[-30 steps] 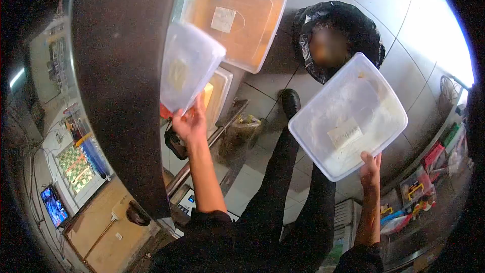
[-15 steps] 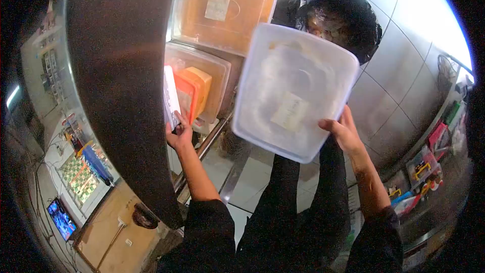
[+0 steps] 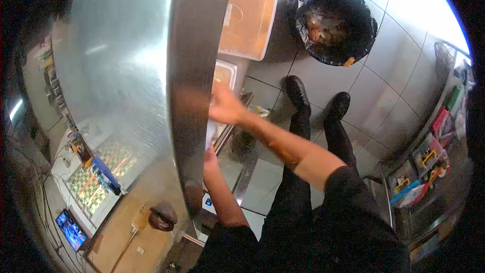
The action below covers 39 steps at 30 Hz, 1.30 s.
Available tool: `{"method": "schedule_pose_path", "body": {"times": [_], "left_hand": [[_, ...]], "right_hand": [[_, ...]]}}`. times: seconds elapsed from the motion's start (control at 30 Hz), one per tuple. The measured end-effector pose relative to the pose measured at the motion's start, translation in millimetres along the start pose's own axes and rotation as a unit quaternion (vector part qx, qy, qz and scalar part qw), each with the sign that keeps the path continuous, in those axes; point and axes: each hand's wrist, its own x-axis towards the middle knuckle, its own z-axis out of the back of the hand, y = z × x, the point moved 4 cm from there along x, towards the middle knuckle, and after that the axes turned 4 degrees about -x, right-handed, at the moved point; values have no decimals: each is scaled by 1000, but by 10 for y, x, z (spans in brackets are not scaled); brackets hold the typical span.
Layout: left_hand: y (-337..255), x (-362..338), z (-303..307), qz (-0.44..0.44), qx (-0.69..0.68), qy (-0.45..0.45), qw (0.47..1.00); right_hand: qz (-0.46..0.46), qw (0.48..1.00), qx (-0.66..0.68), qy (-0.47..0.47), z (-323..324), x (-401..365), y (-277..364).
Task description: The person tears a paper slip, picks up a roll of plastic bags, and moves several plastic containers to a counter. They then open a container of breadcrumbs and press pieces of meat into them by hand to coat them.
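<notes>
1. Two bare hands, the right hand (image 3: pixel 226 105) and the left hand (image 3: pixel 209 161), are sitting left of the frame's middle, beside the dark front edge (image 3: pixel 194 45) of a steel counter (image 3: pixel 121 45).
2. The right hand is showing blurred, overlapping the lower container (image 3: pixel 226 71) in the view; I cannot tell whether it is spreading, closing or holding anything.
3. The left hand is lying just below it in the frame, the counter edge hiding its fingers; I cannot tell its grip either.
4. Some pale thing (image 3: pixel 209 134) is showing as a sliver between the hands, its shape mostly hidden.
5. Another, upper container (image 3: pixel 247 20), orange-looking, is standing at top centre.
6. With the overhang blocking sight, knuckles could be knocking the edge, and a badly seated grip could be letting the pale thing slip.
7. With space looking tight, a nudge could be pushing the lower container against the upper one.
8. At upper right, an orange scrap (image 3: pixel 349 61) is sitting at the black bin bag's (image 3: pixel 371 25) lower rim; a brushing shoe (image 3: pixel 339 105) could be dropping it onto the tiles (image 3: pixel 389 65).
</notes>
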Motion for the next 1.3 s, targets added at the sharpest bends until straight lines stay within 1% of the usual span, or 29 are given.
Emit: {"method": "schedule_pose_path", "body": {"times": [0.03, 0.07, 0.13, 0.17, 0.2, 0.23, 0.27, 0.3, 0.33, 0.4, 0.43, 0.47, 0.5, 0.57, 0.63, 0.67, 0.7, 0.73, 0.77, 0.8, 0.87, 0.93, 1.0, 1.03, 1.1, 1.17, 1.23, 1.27, 1.3], "left_hand": [[-25, 51, 68, 18, -19, 67, 997], [-39, 114, 93, 22, -17, 71, 997], [-61, 283, 127, 50, 24, 105, 993], [-70, 701, 431, -166, 325, 236, 901], [-126, 688, 280, -163, 323, 241, 901], [-186, 587, 66, -67, 193, 218, 954], [-197, 483, -112, 31, 57, 187, 980], [-150, 368, -192, 43, 35, 184, 981], [-108, 405, -156, 44, 35, 185, 981], [-44, 539, -24, -14, 63, 153, 986], [-43, 540, -23, -11, 63, 153, 986], [-18, 560, -23, 8, 38, 131, 991], [-22, 585, 17, 25, 15, 106, 994], [-76, 688, 52, 23, 12, 102, 994], [-130, 824, 97, 22, 9, 98, 995], [-147, 881, 103, 22, 10, 97, 995], [-155, 940, 115, 24, 9, 97, 995], [-157, 989, 136, 25, 6, 95, 995], [-154, 1039, 164, 28, 3, 93, 995], [-144, 1087, 197, 31, -1, 94, 995], [-131, 1169, 258, 39, -7, 97, 994], [-110, 1120, 240, 47, -15, 97, 994], [-90, 949, 145, 109, -58, 88, 989], [-83, 893, 124, 108, -59, 87, 989], [-46, 815, 106, 140, -122, 57, 981], [-46, 989, 206, 131, -112, 80, 982], [-91, 996, 225, 119, -98, 99, 983], [-134, 912, 163, 127, -109, 95, 981], [-165, 877, 102, 135, -121, 92, 979]], "right_hand": [[6, 999, -53, -1, -160, 94, -53], [7, 998, -56, -6, -301, 120, -20], [-75, 994, 70, -23, -574, 61, -32], [-74, 995, 68, -28, -647, 94, -18], [-97, 995, -36, 7, -717, 142, -33], [-120, 982, -139, 41, -773, 180, -66], [-119, 982, -141, 37, -808, 215, -98], [-105, 981, -161, 21, -844, 240, -143], [-90, 979, -181, 6, -859, 258, -191], [-99, 976, -196, 4, -824, 277, -263], [-116, 970, -210, 27, -825, 268, -289], [-131, 964, -225, 50, -808, 269, -317], [-132, 964, -227, 49, -746, 216, -176], [-164, 948, -266, 51, -648, 91, 38], [-157, 947, -272, 67, -711, 120, -34], [-149, 944, -280, 84, -780, 153, -139], [-149, 944, -281, 83, -919, 168, -511], [-106, 967, -211, 99, -1159, 157, -1036], [-63, 981, -141, 115, -1220, 143, -1106], [-63, 981, -143, 115, -1196, 115, -1238], [-97, 968, -207, 102, -753, -48, -883], [-135, 961, -234, 56, -86, -294, -278], [-236, 935, -242, -111, 391, -312, -535], [-185, 915, -269, -238, 665, -363, -511], [-153, 893, -251, -339, 1189, -311, -520], [-118, 897, -244, -349, 1622, -49, -836], [-179, 895, -260, -316, 1885, 224, -1087], [-183, 895, -255, -315, 1909, 268, -1013], [-206, 911, -185, -305, 1939, 332, -968]]}}
